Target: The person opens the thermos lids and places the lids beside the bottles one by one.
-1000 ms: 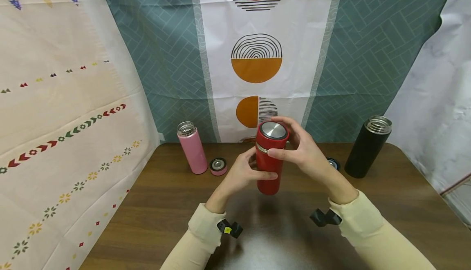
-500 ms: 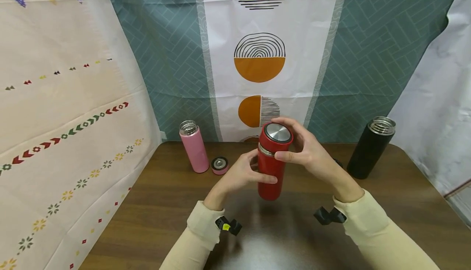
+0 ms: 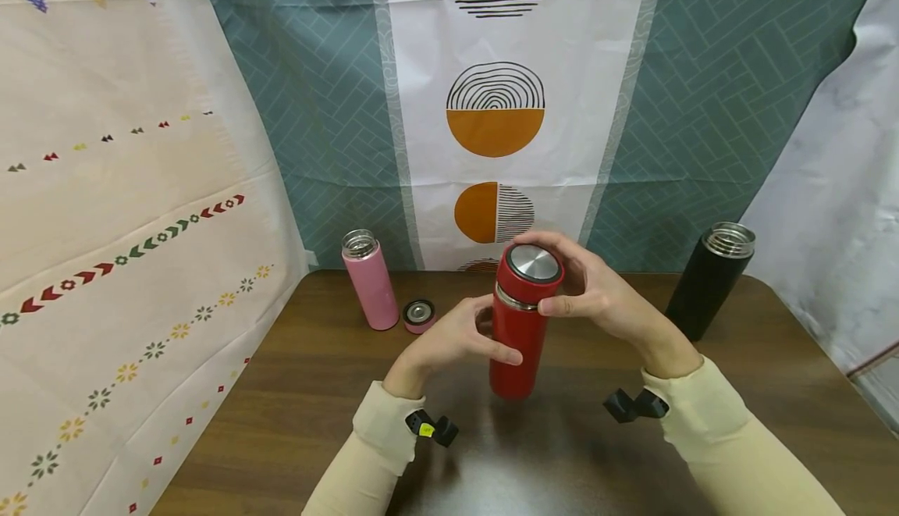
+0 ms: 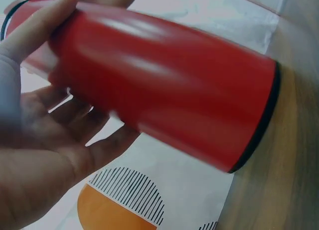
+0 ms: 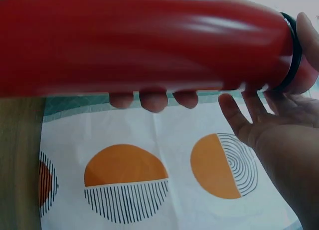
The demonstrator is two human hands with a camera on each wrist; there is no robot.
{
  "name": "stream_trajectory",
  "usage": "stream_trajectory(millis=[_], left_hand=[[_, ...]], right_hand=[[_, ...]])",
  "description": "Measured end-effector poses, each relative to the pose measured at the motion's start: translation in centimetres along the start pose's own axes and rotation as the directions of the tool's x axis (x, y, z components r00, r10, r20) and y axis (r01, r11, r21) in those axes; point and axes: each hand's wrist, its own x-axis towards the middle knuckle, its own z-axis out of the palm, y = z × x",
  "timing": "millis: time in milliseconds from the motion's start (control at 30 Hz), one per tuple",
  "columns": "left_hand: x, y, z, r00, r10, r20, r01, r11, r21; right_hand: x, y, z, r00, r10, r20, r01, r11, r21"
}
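Observation:
A red thermos bottle (image 3: pixel 517 344) with a silver-topped red lid (image 3: pixel 535 263) stands nearly upright between my hands, over the middle of the table. My left hand (image 3: pixel 453 336) holds its body, thumb across the front and fingers behind; their tips show past the far side in the right wrist view. My right hand (image 3: pixel 593 290) grips the lid end, thumb near the silver band and fingers behind. In the left wrist view the dark-rimmed base of the red body (image 4: pixel 169 85) is near the tabletop; I cannot tell whether it touches.
An open pink bottle (image 3: pixel 371 282) stands at the back left, with its pink lid (image 3: pixel 419 315) lying beside it. At the back right is an open black bottle (image 3: pixel 709 282). A patterned cloth (image 3: pixel 492 133) hangs behind the wooden table (image 3: pixel 281 422).
The red bottle has moved lower and slightly nearer in both hands. My right hand has shifted a little right and down. A black lid seen earlier near the black bottle is now hidden.

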Motion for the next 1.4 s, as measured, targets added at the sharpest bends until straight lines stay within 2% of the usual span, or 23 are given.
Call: stream_trajectory(millis=[167,267,367,500,567,733,833,1033,1233,1400], left_hand=[[0.0,-0.2,0.0,0.996,-0.017,0.089,0.016,1.0,0.01],[0.1,-0.2,0.2,0.995,0.001,0.098,-0.005,0.999,0.038],[0.3,-0.2,0.3,0.999,0.02,0.035,-0.021,0.999,0.033],[0.3,-0.3,0.2,0.998,0.003,-0.067,-0.002,1.0,0.01],[0.3,-0.4,0.1,0.996,-0.007,-0.088,0.008,1.0,0.013],[0.4,-0.2,0.0,0.996,-0.014,-0.092,0.014,1.0,0.008],[0.3,-0.1,-0.1,0.994,-0.017,-0.111,0.017,1.0,0.006],[0.1,0.1,-0.3,0.98,-0.048,-0.191,0.044,0.999,-0.024],[0.0,0.3,-0.5,0.962,-0.051,-0.268,0.033,0.997,-0.071],[0.1,0.2,-0.7,0.955,-0.043,-0.294,0.019,0.996,-0.085]], right_hand=[[-0.1,0.1,-0.6,0.998,-0.038,0.056,0.031,0.992,0.125],[-0.1,-0.2,-0.8,0.998,-0.049,0.038,0.044,0.989,0.141],[-0.2,-0.6,-0.6,0.999,-0.039,-0.015,0.04,0.997,0.063],[0.0,-0.9,-0.1,0.993,-0.018,-0.113,0.015,1.0,-0.021],[0.0,-1.0,0.0,0.986,-0.006,-0.164,-0.002,0.999,-0.044],[-0.1,-1.1,0.0,0.967,-0.018,-0.253,-0.007,0.995,-0.097],[-0.1,-1.3,-0.1,0.959,-0.035,-0.281,-0.001,0.992,-0.127],[-0.5,-1.6,-0.3,0.951,-0.039,-0.308,-0.018,0.983,-0.18],[-0.5,-1.3,-0.1,0.942,-0.062,-0.33,0.008,0.987,-0.162],[-0.6,-1.1,0.0,0.931,-0.06,-0.36,-0.002,0.986,-0.168]])
